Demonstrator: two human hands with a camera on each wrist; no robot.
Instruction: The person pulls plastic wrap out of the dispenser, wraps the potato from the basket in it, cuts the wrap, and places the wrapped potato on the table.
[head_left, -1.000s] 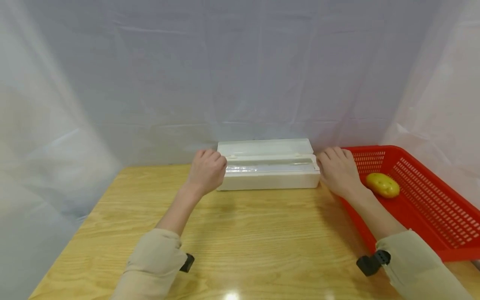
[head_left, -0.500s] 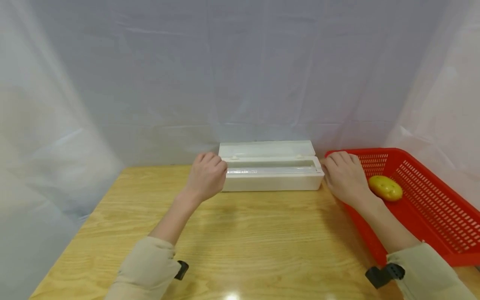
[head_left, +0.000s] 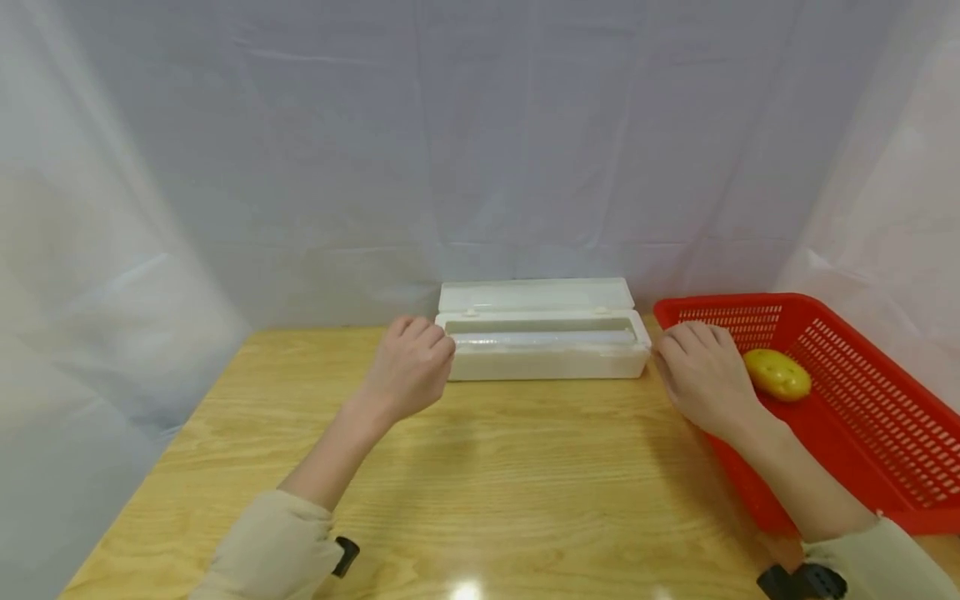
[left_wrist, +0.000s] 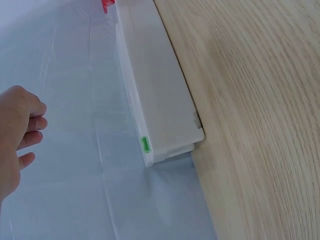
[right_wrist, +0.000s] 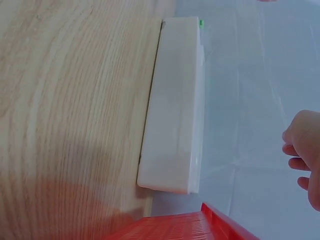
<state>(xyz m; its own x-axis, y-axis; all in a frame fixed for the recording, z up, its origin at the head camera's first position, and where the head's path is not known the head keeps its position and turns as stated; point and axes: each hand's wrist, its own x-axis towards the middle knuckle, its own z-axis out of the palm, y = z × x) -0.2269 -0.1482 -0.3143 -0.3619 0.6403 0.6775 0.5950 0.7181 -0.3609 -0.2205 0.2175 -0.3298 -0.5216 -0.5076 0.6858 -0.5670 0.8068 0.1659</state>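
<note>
A white plastic wrap box (head_left: 547,367) stands at the back of the table in the head view, its lid (head_left: 536,295) tipped back. Inside lies a roll of clear plastic wrap (head_left: 543,339). My left hand (head_left: 411,364), raised with curled fingers, pinches the clear wrap and overlaps the box's left end. Beyond the right end, my right hand (head_left: 703,377) pinches the wrap's other side. The sheet between them is almost invisible. Both wrist views show the curled fingers of the left hand (left_wrist: 22,132) and right hand (right_wrist: 306,152) in the air, apart from the box.
At the right stands a red basket (head_left: 885,417) with a yellow potato (head_left: 777,374) in it; my right forearm passes over its near side. A pale sheet (head_left: 337,167) hangs behind the wooden table (head_left: 510,483).
My right hand has moved right and toward me, away from the box's end. The left hand has come slightly nearer to me. The lid stays tipped back.
</note>
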